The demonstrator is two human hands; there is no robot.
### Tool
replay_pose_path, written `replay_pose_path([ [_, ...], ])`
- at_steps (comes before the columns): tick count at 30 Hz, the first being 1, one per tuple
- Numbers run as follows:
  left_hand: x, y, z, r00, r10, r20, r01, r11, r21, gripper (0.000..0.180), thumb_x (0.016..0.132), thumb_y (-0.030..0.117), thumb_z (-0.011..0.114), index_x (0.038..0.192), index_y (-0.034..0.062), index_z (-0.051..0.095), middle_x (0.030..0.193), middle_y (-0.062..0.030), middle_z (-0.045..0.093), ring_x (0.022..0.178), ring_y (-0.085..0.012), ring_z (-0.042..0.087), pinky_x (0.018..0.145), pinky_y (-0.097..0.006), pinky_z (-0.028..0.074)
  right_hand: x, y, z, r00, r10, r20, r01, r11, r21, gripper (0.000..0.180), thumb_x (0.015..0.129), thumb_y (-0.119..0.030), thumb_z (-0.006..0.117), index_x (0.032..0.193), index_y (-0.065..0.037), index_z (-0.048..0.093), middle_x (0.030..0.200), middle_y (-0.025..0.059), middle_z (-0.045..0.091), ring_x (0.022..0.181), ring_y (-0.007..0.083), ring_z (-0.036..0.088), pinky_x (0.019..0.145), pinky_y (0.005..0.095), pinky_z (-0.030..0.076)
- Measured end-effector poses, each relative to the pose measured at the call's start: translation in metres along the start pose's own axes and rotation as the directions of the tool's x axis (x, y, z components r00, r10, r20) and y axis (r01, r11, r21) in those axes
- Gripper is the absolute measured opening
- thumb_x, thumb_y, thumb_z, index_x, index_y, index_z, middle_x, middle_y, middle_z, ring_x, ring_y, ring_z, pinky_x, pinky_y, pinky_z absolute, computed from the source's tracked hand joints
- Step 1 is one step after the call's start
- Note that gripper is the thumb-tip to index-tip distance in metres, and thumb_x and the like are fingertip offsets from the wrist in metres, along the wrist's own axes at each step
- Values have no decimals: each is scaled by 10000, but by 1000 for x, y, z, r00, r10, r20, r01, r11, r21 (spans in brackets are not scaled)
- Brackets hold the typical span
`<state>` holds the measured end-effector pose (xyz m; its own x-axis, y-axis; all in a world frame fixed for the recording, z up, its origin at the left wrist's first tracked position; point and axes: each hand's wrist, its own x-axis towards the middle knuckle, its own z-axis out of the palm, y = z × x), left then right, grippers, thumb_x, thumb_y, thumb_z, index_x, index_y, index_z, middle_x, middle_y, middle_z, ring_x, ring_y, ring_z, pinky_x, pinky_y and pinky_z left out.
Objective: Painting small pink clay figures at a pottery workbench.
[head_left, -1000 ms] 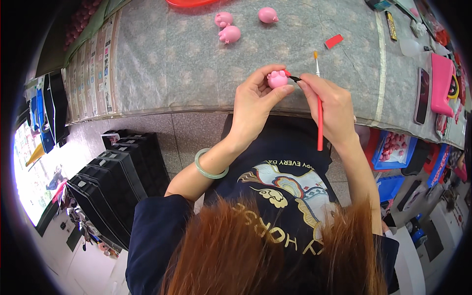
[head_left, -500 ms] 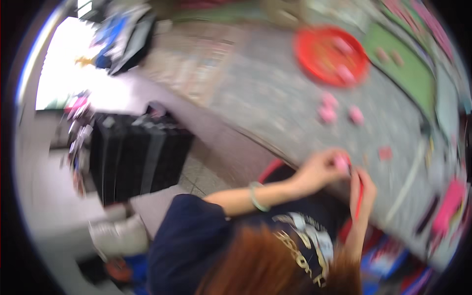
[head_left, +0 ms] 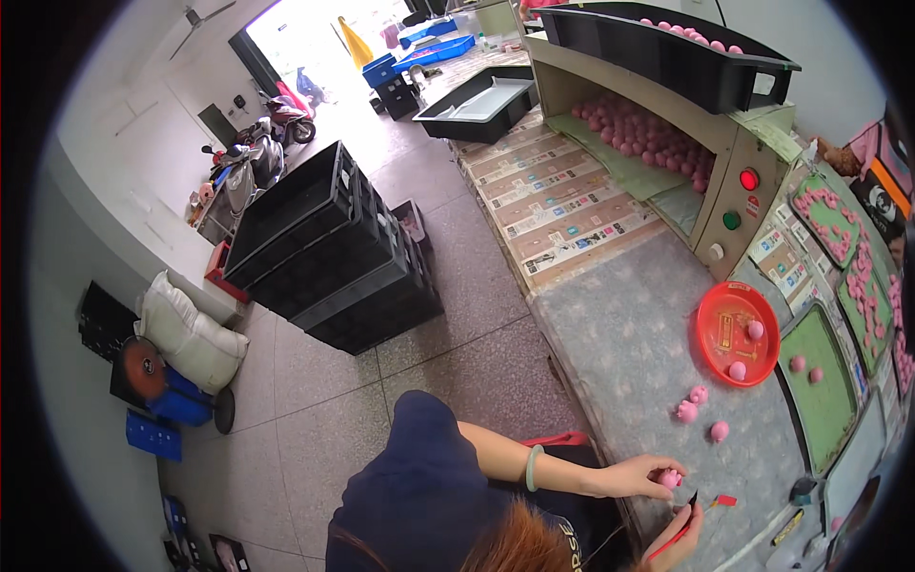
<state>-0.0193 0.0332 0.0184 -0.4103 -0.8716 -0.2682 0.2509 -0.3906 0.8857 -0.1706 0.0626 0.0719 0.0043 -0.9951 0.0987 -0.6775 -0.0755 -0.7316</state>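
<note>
My left hand (head_left: pixel 640 477), with a pale bangle (head_left: pixel 534 467) on its wrist, pinches a small pink figure (head_left: pixel 671 479) with bumps on it, at the table's near edge. My right hand (head_left: pixel 679 536) is closed around a thin red-handled tool (head_left: pixel 669 543) with a dark pointed tip, like a brush; the tip is just below the figure, and I cannot tell whether they touch. A small red piece (head_left: pixel 726 500) lies right of the tool's tip. Beyond my hands lie a pink ball (head_left: pixel 719 432) and two pink pieces side by side, one a bumpy figure (head_left: pixel 686 412).
A red round tray (head_left: pixel 703 329) holds two pink balls. Green trays (head_left: pixel 818 391) with pink pieces line the right. A box-like machine (head_left: pixel 729 195) full of pink balls stands farther back, a black bin (head_left: pixel 658 48) on top. Stacked black crates (head_left: pixel 324 257) stand on the floor at left.
The view has swung and sharpened, so the machine and room now show. My left hand still holds the pink figure and my right hand the red-handled tool.
</note>
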Motion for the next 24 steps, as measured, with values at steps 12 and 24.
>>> replay_pose_path([
  [12,8,9,-15,996,7,-91,1,996,85,322,806,123,590,1102,24,508,957,-17,547,865,-82,506,753,-241,439,-5,22,27,996,86,-38,-81,991,107,258,872,-39,464,1111,27,537,991,136,604,875,170,569,793,271,440],
  [24,17,1,2,995,-87,-40,84,993,-79,338,830,36,538,1154,-6,452,1051,-85,536,888,-137,555,768,-250,453,-11,23,14,981,79,-175,-78,997,14,136,816,-59,563,938,1,571,744,142,597,619,242,585,568,293,444],
])
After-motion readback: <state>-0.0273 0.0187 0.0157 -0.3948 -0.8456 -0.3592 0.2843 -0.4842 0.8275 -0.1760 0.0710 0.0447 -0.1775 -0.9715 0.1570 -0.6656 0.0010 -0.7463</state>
